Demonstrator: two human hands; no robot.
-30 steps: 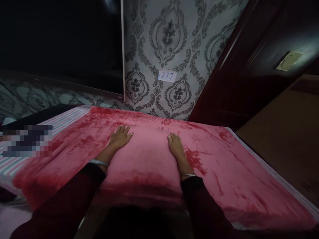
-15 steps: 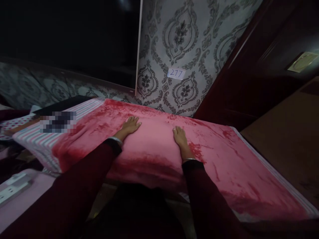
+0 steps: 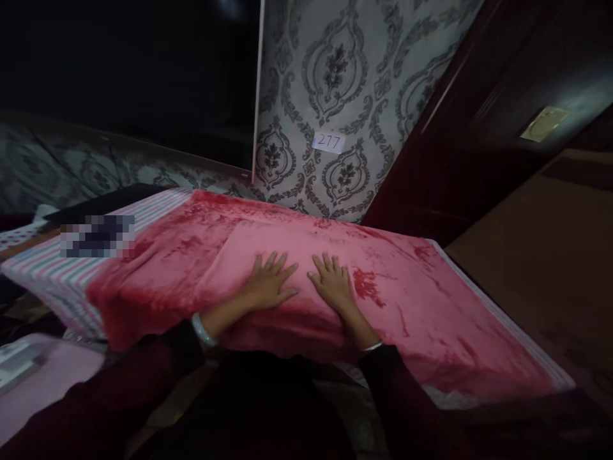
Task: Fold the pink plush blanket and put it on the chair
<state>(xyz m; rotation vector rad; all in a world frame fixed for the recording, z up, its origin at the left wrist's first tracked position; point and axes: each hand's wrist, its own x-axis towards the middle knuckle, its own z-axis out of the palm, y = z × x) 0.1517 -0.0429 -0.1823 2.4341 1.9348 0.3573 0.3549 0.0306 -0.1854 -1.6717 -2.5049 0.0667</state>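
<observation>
A pink plush blanket (image 3: 421, 319) lies spread over a bed with a striped sheet (image 3: 52, 275). My left hand (image 3: 268, 284) rests flat on the blanket near its front edge, fingers spread and holding nothing. My right hand (image 3: 330, 281) lies flat just beside it, fingers also apart. Both wrists wear a metal bangle and dark red sleeves.
A patterned grey wall (image 3: 335, 83) with a paper label reading 277 (image 3: 328, 142) stands behind the bed. A dark wooden door (image 3: 483, 115) is at the right, brown floor (image 3: 550, 255) below it. A dark opening (image 3: 124, 70) fills the upper left. A white power strip (image 3: 16, 361) lies low at the left.
Both hands have slid back toward me and inward over the blanket, and now lie close together instead of wide apart.
</observation>
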